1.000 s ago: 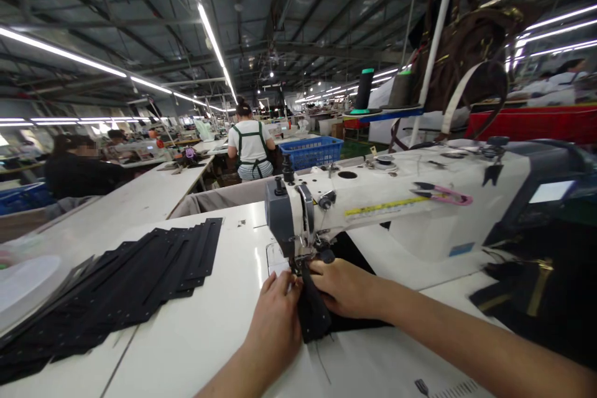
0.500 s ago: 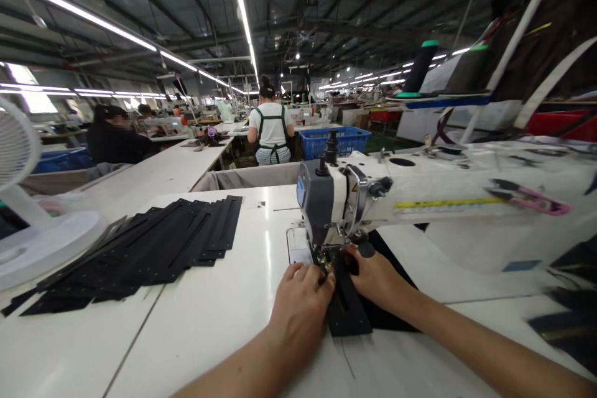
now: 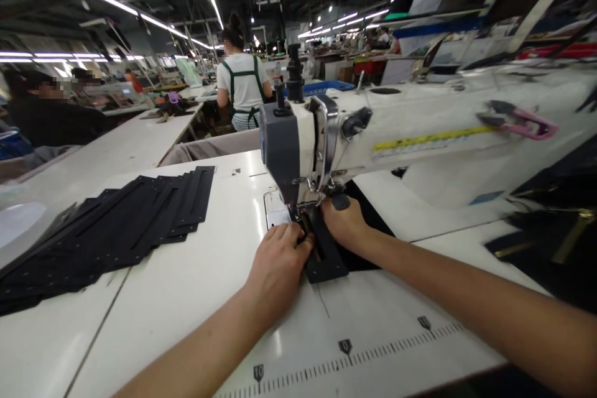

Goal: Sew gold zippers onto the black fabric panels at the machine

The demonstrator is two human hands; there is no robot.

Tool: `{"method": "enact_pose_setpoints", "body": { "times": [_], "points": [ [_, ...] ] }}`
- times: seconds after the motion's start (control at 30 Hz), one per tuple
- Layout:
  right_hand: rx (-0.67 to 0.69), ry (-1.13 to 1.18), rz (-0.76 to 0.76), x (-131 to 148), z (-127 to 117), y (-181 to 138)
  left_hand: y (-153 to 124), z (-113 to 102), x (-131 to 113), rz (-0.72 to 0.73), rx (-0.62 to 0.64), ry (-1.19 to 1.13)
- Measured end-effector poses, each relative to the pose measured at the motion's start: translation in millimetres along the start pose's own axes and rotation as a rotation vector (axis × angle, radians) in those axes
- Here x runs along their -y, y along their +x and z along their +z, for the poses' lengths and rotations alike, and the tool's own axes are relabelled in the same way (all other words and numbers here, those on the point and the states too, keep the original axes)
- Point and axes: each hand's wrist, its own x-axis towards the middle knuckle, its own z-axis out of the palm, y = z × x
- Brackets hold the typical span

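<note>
A black slotted panel [image 3: 332, 266] lies under the needle area of a white and grey sewing machine [image 3: 280, 143]. Something brassy shows inside its slot. My left hand [image 3: 278, 264] is closed with curled fingers on the panel's left side, thumb beside the slot. At the panel's right, close to the presser foot, my right hand [image 3: 346, 222] is closed on its edge; the machine's parts partly hide those fingertips. Under my right forearm, a larger black piece [image 3: 368, 211] spreads across the table. A loose thread trails from the panel's near end.
Left of the machine, overlapping black slotted panels [image 3: 116, 224] lie fanned out. Pink-handled snips [image 3: 532, 121] rest on the machine arm. Black pieces with brassy strips [image 3: 569, 236] lie at right. A ruler scale [image 3: 345, 357] marks the front edge. A co-worker [image 3: 242, 84] stands ahead.
My view has tilted down and turned right, bringing the ruler scale into sight. Both hands stay at the panel beside the needle, with little visible movement against the machine.
</note>
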Motion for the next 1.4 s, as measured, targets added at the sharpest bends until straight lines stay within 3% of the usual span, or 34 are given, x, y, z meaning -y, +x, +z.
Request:
{"method": "enact_pose_setpoints", "body": {
  "times": [0.1, 0.17, 0.23, 0.3, 0.4, 0.63, 1.0, 1.23, 1.4],
  "points": [
    [-0.021, 0.023, -0.086, -0.6, -8.2, -17.6, -2.0, -1.4, 0.0, -0.012, -0.013, -0.01],
    [-0.031, 0.078, -0.287, -2.8, -13.6, -42.1, -6.1, -3.1, 0.2, 0.0, -0.028, -0.05],
    [-0.074, 0.171, -0.6, -5.7, -15.9, -69.5, -12.4, -4.2, -0.3, 0.051, -0.062, -0.075],
    [-0.151, 0.216, -0.732, -7.5, -15.7, -91.6, -19.3, -4.3, -1.9, 0.104, -0.111, -0.052],
    [-0.223, 0.216, -0.751, -6.4, -15.1, -106.0, -25.5, -3.8, -6.1, 0.137, -0.162, 0.021],
    [-0.299, 0.18, -0.767, -3.2, -15.6, -97.0, -21.0, -4.9, -10.5, 0.172, -0.144, 0.115],
    [-0.221, 0.21, -0.744, -8.3, -9.3, -79.6, -10.3, 15.1, 12.5, 0.201, -0.192, 0.117],
    [-0.175, 0.175, -0.748, -7.9, -9.0, -56.1, 2.5, 8.9, 23.0, 0.204, -0.156, 0.099],
    [-0.142, 0.186, -0.74, -9.0, -7.2, -46.8, 8.8, 13.4, 30.2, 0.18, -0.227, 0.033]
  ]
}}
